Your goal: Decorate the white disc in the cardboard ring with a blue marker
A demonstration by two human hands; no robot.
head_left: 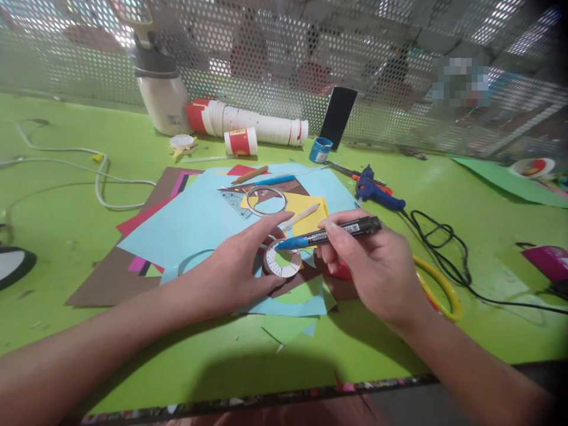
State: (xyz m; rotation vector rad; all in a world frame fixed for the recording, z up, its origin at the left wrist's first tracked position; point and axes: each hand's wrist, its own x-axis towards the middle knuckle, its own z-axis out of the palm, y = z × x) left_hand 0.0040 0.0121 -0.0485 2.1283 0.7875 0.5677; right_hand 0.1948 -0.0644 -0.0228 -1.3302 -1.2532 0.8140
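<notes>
My left hand (242, 260) curves round the left side of a small round white ring (290, 267) with a green centre and dark marks on its rim, thumb below it and fingers above. Between the fingers of my right hand (368, 260) is a black and blue marker (331, 234), its blue end pointing left at the ring's upper edge. Whether the tip touches the ring cannot be made out. Light blue paper (164, 228) lies under both hands, with yellow paper (306, 207), a tape ring (266, 201) and a triangular ruler (237, 202) just beyond.
Stacked paper cups (261, 124), a lone cup (241, 142), a blue jar (320, 150) and a dark phone (339, 117) stand or lie at the back. A blue glue gun (377, 192) with its black cord and a yellow ring (444, 290) are on the right.
</notes>
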